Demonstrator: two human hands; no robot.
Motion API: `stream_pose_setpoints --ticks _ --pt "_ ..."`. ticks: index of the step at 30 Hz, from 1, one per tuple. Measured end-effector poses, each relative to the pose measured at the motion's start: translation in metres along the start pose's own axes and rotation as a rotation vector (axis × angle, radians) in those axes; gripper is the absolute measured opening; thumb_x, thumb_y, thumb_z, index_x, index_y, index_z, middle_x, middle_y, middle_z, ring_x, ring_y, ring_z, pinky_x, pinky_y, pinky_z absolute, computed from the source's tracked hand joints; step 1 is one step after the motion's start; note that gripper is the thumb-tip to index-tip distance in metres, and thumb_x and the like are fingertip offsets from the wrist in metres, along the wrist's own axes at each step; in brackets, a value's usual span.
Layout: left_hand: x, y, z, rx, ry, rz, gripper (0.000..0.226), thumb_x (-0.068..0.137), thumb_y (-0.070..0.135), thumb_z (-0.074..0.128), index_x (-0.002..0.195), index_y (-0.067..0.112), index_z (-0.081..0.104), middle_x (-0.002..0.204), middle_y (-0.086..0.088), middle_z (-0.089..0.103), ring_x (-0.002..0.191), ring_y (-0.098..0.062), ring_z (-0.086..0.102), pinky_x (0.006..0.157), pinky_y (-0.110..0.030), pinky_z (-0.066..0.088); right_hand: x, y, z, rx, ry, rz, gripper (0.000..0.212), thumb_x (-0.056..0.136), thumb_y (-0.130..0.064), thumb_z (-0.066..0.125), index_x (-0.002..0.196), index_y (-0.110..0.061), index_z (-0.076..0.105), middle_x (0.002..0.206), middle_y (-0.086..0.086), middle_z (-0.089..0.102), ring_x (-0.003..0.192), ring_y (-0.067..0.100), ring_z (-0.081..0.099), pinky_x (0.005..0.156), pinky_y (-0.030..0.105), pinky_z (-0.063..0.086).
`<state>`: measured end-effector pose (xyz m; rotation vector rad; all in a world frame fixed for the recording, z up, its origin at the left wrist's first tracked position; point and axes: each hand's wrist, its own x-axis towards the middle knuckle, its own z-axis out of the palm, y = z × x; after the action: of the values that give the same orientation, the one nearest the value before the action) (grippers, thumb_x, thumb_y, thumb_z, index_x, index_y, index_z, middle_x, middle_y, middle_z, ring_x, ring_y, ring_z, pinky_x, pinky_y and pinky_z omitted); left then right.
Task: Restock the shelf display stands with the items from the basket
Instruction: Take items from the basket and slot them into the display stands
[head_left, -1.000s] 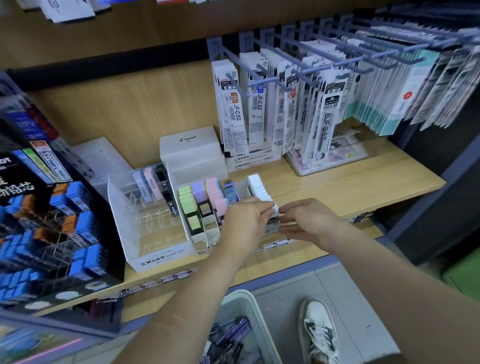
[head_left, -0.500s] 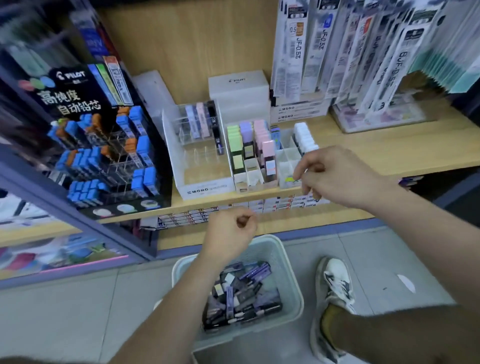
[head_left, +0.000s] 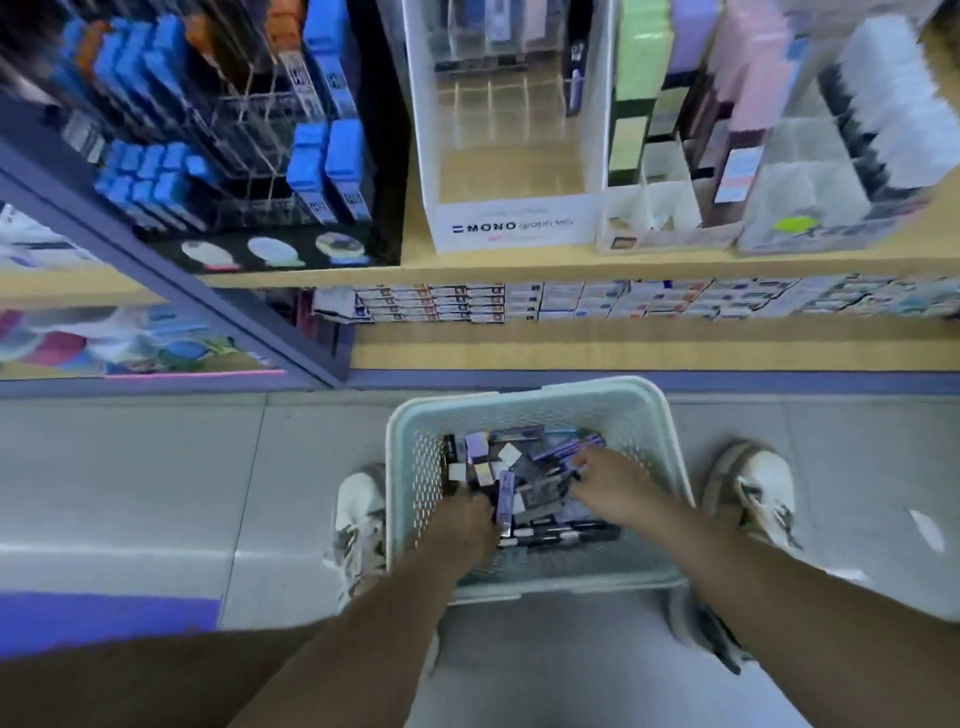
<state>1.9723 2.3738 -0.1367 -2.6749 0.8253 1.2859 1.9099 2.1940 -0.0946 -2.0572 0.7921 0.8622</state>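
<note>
Right hand (head_left: 610, 483) has left the display stands (head_left: 511, 226) on the shelf (head_left: 519, 266); left hand (head_left: 465, 519) has lowered. Both are now among the purple packs (head_left: 540, 493) inside the basket (head_left: 524, 397) on the floor (head_left: 156, 467). Blur prevents telling whether either hand's fingers are apart or clamped, possibly on packs.

Even, fairly bright light left only faint, soft shadows. A pale sheen lay on the floor (head_left: 130, 545). Motion blur smeared everything, worst on the display stands (head_left: 509, 130), which splayed outward.
</note>
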Motion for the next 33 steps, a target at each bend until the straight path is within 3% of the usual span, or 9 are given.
stream_pose_setpoints --ticks 2,5,8,13,16,19,24,29,33 --pt "0.014 -0.001 0.017 -0.002 0.028 -0.012 0.054 0.085 0.034 0.055 0.129 0.005 0.042 0.129 -0.019 0.048 0.118 -0.035 0.044 0.093 -0.037 0.04 0.022 0.008 0.018 0.005 -0.003 0.063 0.047 0.092 -0.017 0.058 0.134 -0.003 0.044 0.115 0.02 0.059 0.084 0.028 0.057 0.065 0.031 0.039" --pt "0.026 0.004 0.028 0.002 0.036 -0.01 0.089 0.077 0.041 0.07 0.143 0.006 0.02 0.14 -0.024 0.029 0.127 -0.041 0.034 0.102 -0.043 0.035 0.049 0.017 0.04 0.032 0.048 0.067 0.08 0.086 -0.026 0.068 0.15 -0.011 0.023 0.146 0.018 0.039 0.123 0.034 0.048 0.091 0.038 0.046" --pt "0.032 0.002 0.026 -0.079 0.032 -0.005 0.085 0.072 0.04 0.076 0.139 0.017 0.029 0.137 -0.02 0.03 0.118 -0.04 0.045 0.098 -0.042 0.041 0.059 0.016 0.061 0.009 0.088 0.05 0.088 0.077 -0.033 0.074 0.149 -0.03 0.022 0.147 0.018 0.03 0.137 0.037 0.03 0.107 0.039 0.036" --pt "0.027 -0.009 0.029 -0.11 0.016 0.038 0.061 0.069 0.039 0.074 0.123 0.021 0.052 0.121 -0.015 0.042 0.106 -0.033 0.052 0.095 -0.035 0.044 0.062 0.017 0.07 -0.129 -0.019 -0.015 0.08 0.07 -0.026 0.077 0.137 -0.039 0.035 0.135 0.008 0.042 0.126 0.028 0.043 0.11 0.041 0.031" --pt "0.025 -0.016 0.038 -0.048 0.07 0.114 0.041 0.074 0.04 0.066 0.111 0.023 0.058 0.119 -0.01 0.051 0.119 -0.03 0.042 0.098 -0.034 0.039 0.064 0.017 0.06 -0.189 -0.023 -0.095 0.071 0.072 -0.04 0.081 0.133 -0.034 0.045 0.131 0.003 0.057 0.122 0.024 0.05 0.105 0.037 0.037" --pt "0.022 -0.016 0.043 0.023 0.097 0.121 0.059 0.072 0.053 0.066 0.123 0.025 0.052 0.13 -0.007 0.038 0.126 -0.03 0.029 0.1 -0.045 0.04 0.062 0.009 0.061 -0.183 -0.03 -0.132 0.056 0.08 -0.039 0.076 0.131 -0.026 0.056 0.127 0.001 0.063 0.112 0.024 0.058 0.089 0.031 0.047" --pt "0.019 -0.015 0.039 0.13 0.103 0.126 0.064 0.08 0.043 0.065 0.135 0.022 0.041 0.136 -0.006 0.03 0.13 -0.029 0.028 0.099 -0.044 0.041 0.06 0.011 0.064 -0.059 0.037 -0.091 0.019 0.087 -0.032 0.071 0.086 -0.015 0.063 0.089 0.007 0.064 0.088 0.026 0.062 0.07 0.03 0.045" --pt "0.022 -0.022 0.039 -0.03 0.071 0.195 0.042 0.087 0.025 0.058 0.127 0.015 0.05 0.127 -0.01 0.048 0.109 -0.031 0.054 0.087 -0.037 0.048 0.061 0.024 0.05 0.425 0.068 0.12 0.033 0.087 -0.013 0.072 0.116 0.0 0.065 0.11 0.012 0.066 0.092 0.032 0.068 0.081 0.047 0.058" --pt "0.023 -0.021 0.024 -0.237 0.114 0.184 0.022 0.081 0.021 0.067 0.102 0.015 0.066 0.091 0.001 0.066 0.086 -0.017 0.06 0.077 -0.024 0.042 0.054 0.021 0.045 0.766 0.05 0.235 0.043 0.083 -0.004 0.074 0.123 0.005 0.059 0.118 0.015 0.062 0.089 0.022 0.063 0.06 0.026 0.056"
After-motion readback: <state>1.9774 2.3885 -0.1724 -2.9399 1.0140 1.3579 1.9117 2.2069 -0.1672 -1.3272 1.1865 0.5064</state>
